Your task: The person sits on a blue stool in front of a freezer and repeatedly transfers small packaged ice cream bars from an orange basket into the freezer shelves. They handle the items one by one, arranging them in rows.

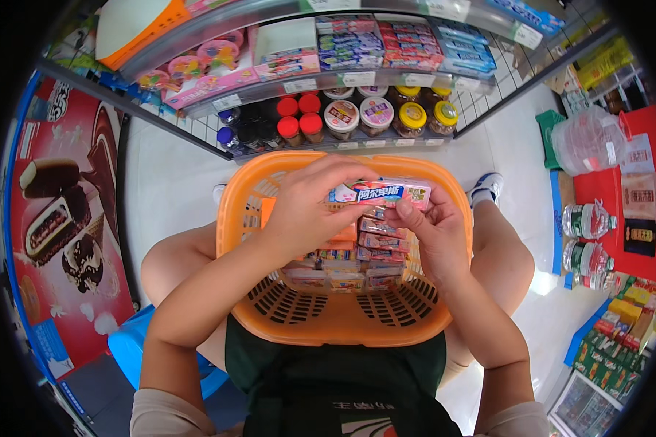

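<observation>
Above an orange plastic basket [339, 322] on my lap, both hands hold one small pink candy pack [380, 193] that bears writing. My left hand [317, 202] grips its left end between thumb and fingers. At the right end, my right hand [432, 221] has its thumb on the front face and its fingers behind. Inside the basket, similar pink candy packs [382, 241] lie stacked under the right hand. Flat packets [344, 281] line the near side, and an orange box [341, 237] is partly hidden by my left hand.
Ahead stands a wire shelf with open candy boxes [350, 49] above several lidded jars [376, 114]. An ice-cream freezer [71, 235] with a printed side is on the left. A blue plastic stool [134, 338] is beneath me. Water bottles [587, 220] and cartons [607, 355] stand at right.
</observation>
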`<control>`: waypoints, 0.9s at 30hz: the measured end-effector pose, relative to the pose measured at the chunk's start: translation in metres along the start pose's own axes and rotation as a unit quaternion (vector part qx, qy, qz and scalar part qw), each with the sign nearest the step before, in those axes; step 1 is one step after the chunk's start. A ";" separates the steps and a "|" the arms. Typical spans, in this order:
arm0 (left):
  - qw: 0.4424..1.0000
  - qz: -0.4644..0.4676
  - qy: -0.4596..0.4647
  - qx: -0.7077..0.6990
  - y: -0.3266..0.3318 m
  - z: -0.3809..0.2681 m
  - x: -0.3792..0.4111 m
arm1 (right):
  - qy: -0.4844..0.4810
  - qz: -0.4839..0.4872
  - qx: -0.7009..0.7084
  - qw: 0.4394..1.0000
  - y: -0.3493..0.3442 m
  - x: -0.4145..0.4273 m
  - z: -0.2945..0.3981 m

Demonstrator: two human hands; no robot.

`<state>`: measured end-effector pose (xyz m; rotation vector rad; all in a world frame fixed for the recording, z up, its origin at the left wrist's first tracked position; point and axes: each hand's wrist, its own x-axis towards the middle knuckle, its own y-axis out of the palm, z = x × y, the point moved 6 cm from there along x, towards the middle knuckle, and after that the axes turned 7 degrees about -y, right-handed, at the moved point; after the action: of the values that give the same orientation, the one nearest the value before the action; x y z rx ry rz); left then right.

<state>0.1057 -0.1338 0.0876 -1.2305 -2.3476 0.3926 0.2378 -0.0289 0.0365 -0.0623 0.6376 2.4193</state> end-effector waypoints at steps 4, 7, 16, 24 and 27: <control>0.999 -0.027 -0.007 -0.036 -0.026 0.002 -0.006 | -0.028 0.027 -0.014 0.999 0.030 0.012 0.005; 0.983 -0.026 -0.084 -0.160 -0.035 0.023 -0.013 | -0.021 0.027 -0.017 0.999 0.047 0.024 0.004; 0.843 -0.069 -0.336 -0.414 -0.061 0.091 0.000 | -0.154 0.089 -0.281 0.943 0.068 0.083 -0.002; 0.821 -0.112 -0.341 -0.445 -0.092 0.127 0.036 | -0.492 0.201 -0.550 0.645 0.140 0.133 0.029; 0.814 -0.141 -0.309 -0.472 -0.096 0.131 0.053 | -0.504 0.181 -0.535 0.653 0.145 0.162 0.019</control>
<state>-0.0560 -0.1487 0.0327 -1.1772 -3.4218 -0.6898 0.0246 -0.0285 0.0837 0.9291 -1.4007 2.2946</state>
